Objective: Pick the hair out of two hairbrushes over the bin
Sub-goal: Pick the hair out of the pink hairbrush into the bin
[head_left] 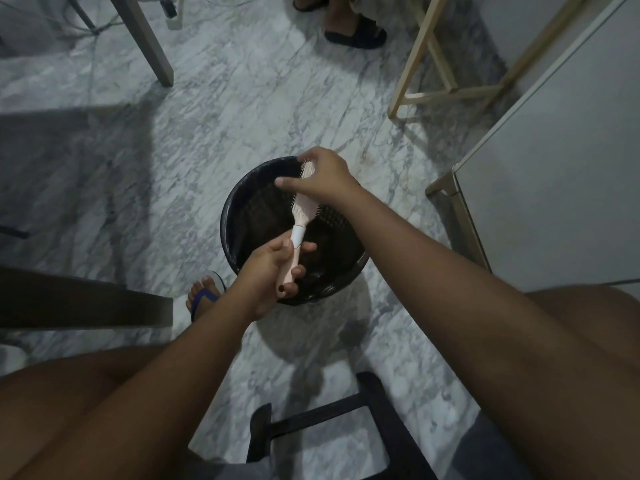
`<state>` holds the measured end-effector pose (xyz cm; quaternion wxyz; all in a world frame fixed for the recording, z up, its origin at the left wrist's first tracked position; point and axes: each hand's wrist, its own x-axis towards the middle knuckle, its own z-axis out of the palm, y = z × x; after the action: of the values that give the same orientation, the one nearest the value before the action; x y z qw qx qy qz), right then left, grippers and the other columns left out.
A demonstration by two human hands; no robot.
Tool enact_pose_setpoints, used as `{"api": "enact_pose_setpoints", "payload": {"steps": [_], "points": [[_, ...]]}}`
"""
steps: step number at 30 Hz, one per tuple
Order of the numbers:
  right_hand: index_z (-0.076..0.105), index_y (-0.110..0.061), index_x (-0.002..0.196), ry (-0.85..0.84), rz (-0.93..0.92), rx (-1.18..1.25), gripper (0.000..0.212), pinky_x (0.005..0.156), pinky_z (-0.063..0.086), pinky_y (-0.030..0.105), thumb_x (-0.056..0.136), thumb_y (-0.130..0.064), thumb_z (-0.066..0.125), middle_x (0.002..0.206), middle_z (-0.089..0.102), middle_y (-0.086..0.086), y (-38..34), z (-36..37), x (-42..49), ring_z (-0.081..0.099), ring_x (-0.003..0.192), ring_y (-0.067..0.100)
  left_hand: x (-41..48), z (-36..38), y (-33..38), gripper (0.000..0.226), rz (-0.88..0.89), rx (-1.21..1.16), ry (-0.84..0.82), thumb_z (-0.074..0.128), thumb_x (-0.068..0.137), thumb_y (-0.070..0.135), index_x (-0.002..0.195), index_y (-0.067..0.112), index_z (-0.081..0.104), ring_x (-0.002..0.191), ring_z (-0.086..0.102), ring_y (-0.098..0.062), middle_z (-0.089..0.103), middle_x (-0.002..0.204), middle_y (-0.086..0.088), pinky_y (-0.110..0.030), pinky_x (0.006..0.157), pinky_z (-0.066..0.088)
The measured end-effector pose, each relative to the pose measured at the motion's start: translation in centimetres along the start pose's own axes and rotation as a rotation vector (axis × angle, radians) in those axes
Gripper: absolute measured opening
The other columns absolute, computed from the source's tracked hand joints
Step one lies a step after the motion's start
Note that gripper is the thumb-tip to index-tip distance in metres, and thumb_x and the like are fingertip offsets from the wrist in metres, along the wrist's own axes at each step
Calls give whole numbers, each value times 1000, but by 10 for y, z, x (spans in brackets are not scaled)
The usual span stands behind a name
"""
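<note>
- We are on the picking step with one hairbrush (pixel 304 210). It is pale pink with a white band at the neck and is held over the open mouth of the black bin (pixel 224 216), its head pointing far and slightly right.
- Our left hand (pixel 273 271) grips the handle at the near end, with the fingers wrapped round it and the thumb lying along the neck by the white band.
- Our right hand (pixel 327 178) sits on the far end of the brush head. Its fingers are curled down over the tip and onto the bristles, while the thumb sticks out to the left, touching nothing.
- We cannot tell whether any strands are caught under those fingers; hair on the bristles is too fine to make out here.
- The bin stands on the marble floor (pixel 242 98) between our knees and the far furniture. Something dark lies inside it, but we cannot say what.
- No second brush is in view, so we judge the task is at most partway done.
- The next move, we think, calls for the thumb to close against the fingers on a tuft, then a pull up and away from the bristles, with the left hand holding firm.
- The release should happen over the middle of the bin, not at its far rim where the right hand hovers.
</note>
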<state>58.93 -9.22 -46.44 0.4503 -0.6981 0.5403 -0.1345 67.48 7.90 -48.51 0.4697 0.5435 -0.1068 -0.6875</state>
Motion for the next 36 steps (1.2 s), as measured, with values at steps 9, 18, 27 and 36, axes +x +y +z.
{"api": "enact_pose_setpoints", "payload": {"steps": [9, 18, 27, 36], "points": [[77, -10, 94, 90, 197, 394, 42, 91, 58, 44, 102, -37, 46, 106, 74, 11, -6, -2, 10, 69, 102, 27, -11, -9, 5, 33, -10, -105, 11, 36, 106, 18, 133, 17, 56, 53, 40, -7, 70, 101, -1, -15, 39, 22], [65, 6, 120, -203, 31, 574, 47, 83, 62, 40, 77, -4, 82, 108, 74, 17, 24, 0, -37, 73, 101, 24, -8, -15, 7, 34, -24, -280, 34, 37, 105, 17, 137, 15, 50, 50, 43, -6, 71, 94, 0, -15, 35, 28], [59, -6, 114, 144, 36, 505, 21, 65, 63, 35, 98, -20, 60, 108, 67, 13, 11, 0, -28, 73, 86, 26, -12, -8, 11, 33, -10, -287, 50, 40, 104, 17, 135, 11, 50, 49, 42, -6, 70, 95, -1, -15, 34, 27], [73, -7, 114, 144, -148, -71, 41, 93, 53, 29, 83, -34, 78, 111, 74, 8, 7, 10, -27, 69, 99, 16, -11, 7, -3, 38, -20, -253, 92, 37, 105, 15, 142, 11, 46, 48, 44, -5, 63, 103, -2, -16, 35, 25]]}}
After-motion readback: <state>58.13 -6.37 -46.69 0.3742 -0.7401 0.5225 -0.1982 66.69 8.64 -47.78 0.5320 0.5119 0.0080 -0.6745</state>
